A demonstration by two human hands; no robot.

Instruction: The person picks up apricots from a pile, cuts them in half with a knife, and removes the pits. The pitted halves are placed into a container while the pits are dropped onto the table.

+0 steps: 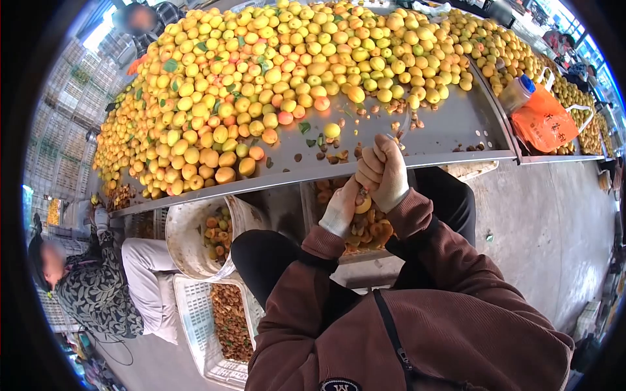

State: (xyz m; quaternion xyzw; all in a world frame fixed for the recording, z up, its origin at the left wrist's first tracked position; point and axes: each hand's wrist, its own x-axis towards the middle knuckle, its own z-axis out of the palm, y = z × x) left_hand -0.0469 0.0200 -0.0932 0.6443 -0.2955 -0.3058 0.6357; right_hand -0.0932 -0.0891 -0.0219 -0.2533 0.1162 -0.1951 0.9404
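Note:
My right hand (383,171), in a pale knit glove, is closed just in front of the metal table's edge. A thin shiny metal tool (405,125) sticks up from its fist; its exact kind is hard to make out. My left hand (342,208), gloved too, sits lower and touches the right, its fingers round a yellow apricot (362,203) that is partly hidden. Below both hands, a crate holds split apricot halves (373,233). Beyond the hands, pits and scraps (336,157) and a single apricot (332,130) lie on the metal tabletop (450,127).
A large heap of apricots (274,72) covers the table. Left of my knees stand a white bucket (186,244) with fruit and a white crate (195,319) of pits. A seated person (98,293) is at the left. An orange bag (546,124) and a blue-lidded jar (516,94) stand right.

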